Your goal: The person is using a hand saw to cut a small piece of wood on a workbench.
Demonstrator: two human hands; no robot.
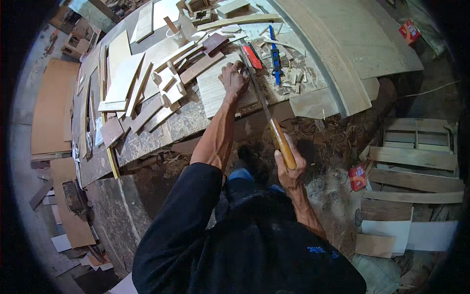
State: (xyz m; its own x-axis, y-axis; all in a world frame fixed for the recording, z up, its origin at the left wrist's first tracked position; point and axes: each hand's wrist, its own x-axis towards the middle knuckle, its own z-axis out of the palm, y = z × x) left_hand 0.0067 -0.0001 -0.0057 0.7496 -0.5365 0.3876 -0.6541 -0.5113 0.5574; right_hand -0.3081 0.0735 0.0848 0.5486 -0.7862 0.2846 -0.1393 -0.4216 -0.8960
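Observation:
In my right hand (pixel 292 164) is the yellow wooden handle of a handsaw (pixel 262 97), its fingers wrapped round the grip below the bench edge. The narrow blade runs up over the workbench, along the right side of a pale wooden board (pixel 211 90). My left hand (pixel 234 78) bears on that board close beside the blade, with its fingers bent; their tips are partly hidden. Just right of the blade's far end lies a red tool (pixel 252 56), its kind unclear. A blue and black bar-shaped tool (pixel 275 56) lies farther right.
Loose boards and small wooden frames (pixel 169 83) crowd the bench's left side. A white cup (pixel 176 36) stands behind them. Small wood offcuts (pixel 297 77) lie by the blue tool. Large sheets (pixel 387 34) fill the right. Stacked wooden parts (pixel 413 176) sit on the floor.

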